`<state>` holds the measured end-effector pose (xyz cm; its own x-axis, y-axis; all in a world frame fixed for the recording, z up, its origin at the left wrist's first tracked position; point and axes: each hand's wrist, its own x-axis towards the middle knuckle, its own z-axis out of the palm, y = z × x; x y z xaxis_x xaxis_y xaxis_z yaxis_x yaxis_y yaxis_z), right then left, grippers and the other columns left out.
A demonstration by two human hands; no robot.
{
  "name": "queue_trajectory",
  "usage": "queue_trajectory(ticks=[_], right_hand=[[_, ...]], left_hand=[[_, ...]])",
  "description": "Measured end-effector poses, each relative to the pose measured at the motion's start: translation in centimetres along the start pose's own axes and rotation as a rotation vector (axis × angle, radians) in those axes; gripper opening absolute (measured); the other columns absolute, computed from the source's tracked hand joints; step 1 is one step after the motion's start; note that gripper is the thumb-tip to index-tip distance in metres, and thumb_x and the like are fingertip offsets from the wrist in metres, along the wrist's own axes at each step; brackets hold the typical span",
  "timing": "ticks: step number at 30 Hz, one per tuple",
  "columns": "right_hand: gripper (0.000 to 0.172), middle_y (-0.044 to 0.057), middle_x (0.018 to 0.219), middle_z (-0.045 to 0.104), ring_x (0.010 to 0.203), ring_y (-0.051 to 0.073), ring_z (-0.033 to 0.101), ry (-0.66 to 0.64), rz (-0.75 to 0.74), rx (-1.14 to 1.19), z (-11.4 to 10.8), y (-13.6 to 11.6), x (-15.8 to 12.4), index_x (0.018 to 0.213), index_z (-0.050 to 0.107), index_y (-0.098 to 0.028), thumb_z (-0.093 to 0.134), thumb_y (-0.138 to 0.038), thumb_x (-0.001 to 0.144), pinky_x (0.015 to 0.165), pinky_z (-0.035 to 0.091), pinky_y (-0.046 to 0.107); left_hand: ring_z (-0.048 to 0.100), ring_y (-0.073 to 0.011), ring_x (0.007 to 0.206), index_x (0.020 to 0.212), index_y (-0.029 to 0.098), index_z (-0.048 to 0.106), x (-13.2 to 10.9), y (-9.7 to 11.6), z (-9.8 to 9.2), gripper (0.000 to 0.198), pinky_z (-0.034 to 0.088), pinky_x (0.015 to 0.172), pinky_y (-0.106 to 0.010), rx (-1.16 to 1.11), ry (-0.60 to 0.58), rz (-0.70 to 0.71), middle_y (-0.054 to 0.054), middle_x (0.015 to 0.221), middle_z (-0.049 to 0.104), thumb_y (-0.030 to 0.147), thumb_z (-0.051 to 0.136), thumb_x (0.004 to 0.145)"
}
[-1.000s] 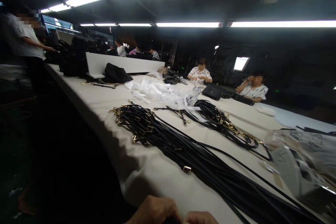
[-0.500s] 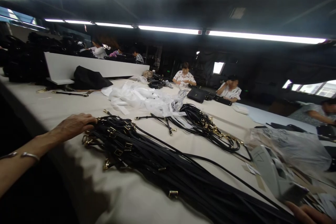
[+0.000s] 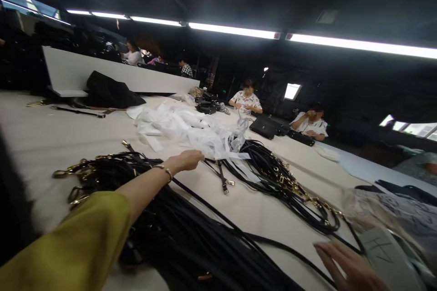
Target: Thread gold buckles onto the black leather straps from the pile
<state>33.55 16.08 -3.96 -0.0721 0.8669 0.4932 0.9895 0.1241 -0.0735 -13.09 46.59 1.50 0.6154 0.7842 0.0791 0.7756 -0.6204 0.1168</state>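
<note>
My left hand (image 3: 187, 160) reaches across the near heap of black straps (image 3: 205, 236), its fingers closed at the end of a thin black strap (image 3: 210, 166); the exact grip is partly hidden. Gold clasps and buckles gather at the heap's left end. Next to that thin strap lies a short buckled strap (image 3: 222, 176). At the lower right, my right hand (image 3: 348, 266) is spread above the table beside the straps, slightly blurred, with nothing visible in it. A second bundle of black straps (image 3: 259, 163) with gold clasps lies farther back.
Crumpled white plastic (image 3: 184, 127) is piled mid-table. A grey dispenser-like object (image 3: 385, 254) and a clear plastic bag (image 3: 375, 204) sit at right. Black cloth (image 3: 109, 91) lies by a white partition (image 3: 150, 85). Co-workers (image 3: 246, 100) sit at the far side.
My left hand has left the clasp end of the heap and moved right to the thin strap. My right hand has come farther into view, off the strap heap. The view has shifted.
</note>
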Motion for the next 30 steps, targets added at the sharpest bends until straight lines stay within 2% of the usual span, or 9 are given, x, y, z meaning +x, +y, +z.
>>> queue_trajectory(ticks=[3, 6, 9, 11, 13, 16, 21, 26, 30], right_hand=[[0.035, 0.007, 0.114, 0.072, 0.102, 0.024, 0.070, -0.149, -0.038, -0.139, 2.7, -4.0, 6.8, 0.113, 0.069, -0.023, 0.041, -0.037, 0.098, 0.087, 0.059, 0.034], [0.034, 0.012, 0.121, 0.068, 0.113, 0.026, 0.063, -0.186, 0.027, -0.241, 5.4, -4.6, 11.3, 0.121, 0.063, -0.015, 0.041, -0.023, 0.097, 0.099, 0.052, 0.038], [0.033, 0.019, 0.114, 0.068, 0.105, 0.033, 0.066, -0.190, 0.121, -0.280, 7.1, -2.1, 12.2, 0.119, 0.063, -0.007, 0.047, -0.013, 0.091, 0.090, 0.055, 0.044], [0.031, 0.018, 0.118, 0.066, 0.099, 0.032, 0.068, -0.209, 0.139, -0.297, 7.7, -0.5, 11.5, 0.115, 0.065, -0.010, 0.048, -0.008, 0.089, 0.082, 0.056, 0.042], [0.028, 0.015, 0.118, 0.065, 0.097, 0.029, 0.068, -0.231, 0.114, -0.306, 7.7, 0.4, 10.4, 0.108, 0.066, -0.014, 0.045, -0.007, 0.091, 0.078, 0.055, 0.039], [0.025, 0.012, 0.096, 0.068, 0.088, 0.029, 0.066, -0.251, 0.076, -0.341, 7.0, 0.1, 9.6, 0.090, 0.067, -0.015, 0.043, -0.007, 0.093, 0.074, 0.051, 0.040], [0.040, 0.017, 0.088, 0.068, 0.091, 0.036, 0.061, -0.242, 0.045, -0.379, 5.2, -1.0, 10.0, 0.073, 0.067, -0.013, 0.034, 0.005, 0.087, 0.082, 0.043, 0.049], [0.025, 0.018, 0.079, 0.066, 0.080, 0.036, 0.063, -0.179, 0.154, -0.241, 2.7, -2.3, 11.1, 0.067, 0.060, -0.016, 0.044, -0.005, 0.082, 0.074, 0.044, 0.046], [0.022, 0.005, 0.069, 0.065, 0.059, 0.023, 0.061, -0.174, 0.265, 0.025, -1.3, -5.8, 12.0, 0.085, 0.056, -0.020, 0.036, -0.024, 0.093, 0.057, 0.045, 0.033]], left_hand=[[0.064, -0.0228, 0.102, 0.118, 0.015, 0.061, 3.5, 1.6, 2.5, 0.029, 0.055, 0.087, -0.044, 0.040, -0.040, -0.050, -0.009, 0.119, 0.063, 0.032, 0.060, 0.095], [0.063, -0.0235, 0.104, 0.119, 0.015, 0.060, 4.9, 1.7, 3.2, 0.029, 0.055, 0.088, -0.044, 0.075, -0.045, -0.068, -0.010, 0.121, 0.062, 0.032, 0.060, 0.095], [0.063, -0.0223, 0.102, 0.112, 0.015, 0.063, 4.4, 1.5, 2.9, 0.023, 0.054, 0.088, -0.044, 0.070, -0.078, 0.011, -0.009, 0.116, 0.064, 0.030, 0.059, 0.095], [0.063, -0.0215, 0.099, 0.103, 0.016, 0.066, 3.1, 1.6, 2.4, 0.013, 0.053, 0.087, -0.040, 0.033, -0.116, 0.100, -0.007, 0.107, 0.066, 0.021, 0.060, 0.093], [0.063, -0.0209, 0.097, 0.094, 0.018, 0.069, 1.6, 2.0, 1.9, 0.017, 0.051, 0.087, -0.034, -0.026, -0.155, 0.184, -0.005, 0.099, 0.068, 0.007, 0.061, 0.083], [0.063, -0.0205, 0.098, 0.095, 0.023, 0.071, -0.3, 2.8, 1.0, 0.038, 0.048, 0.089, -0.028, -0.123, -0.176, 0.242, -0.003, 0.102, 0.069, -0.003, 0.057, 0.070], [0.063, -0.0243, 0.096, 0.101, 0.019, 0.070, -2.2, 5.8, -0.8, 0.038, 0.046, 0.090, -0.035, -0.283, -0.089, 0.189, -0.009, 0.104, 0.068, 0.000, 0.049, 0.075], [0.063, -0.0271, 0.095, 0.090, 0.023, 0.073, -5.4, 12.5, -1.1, 0.026, 0.044, 0.089, -0.036, -0.591, -0.097, 0.216, -0.005, 0.095, 0.070, 0.009, 0.062, 0.071], [0.066, -0.0252, 0.080, 0.089, 0.019, 0.072, -7.0, 18.4, -0.2, 0.016, 0.049, 0.075, -0.034, -1.027, -0.151, 0.179, -0.005, 0.080, 0.070, 0.028, 0.063, 0.080]])
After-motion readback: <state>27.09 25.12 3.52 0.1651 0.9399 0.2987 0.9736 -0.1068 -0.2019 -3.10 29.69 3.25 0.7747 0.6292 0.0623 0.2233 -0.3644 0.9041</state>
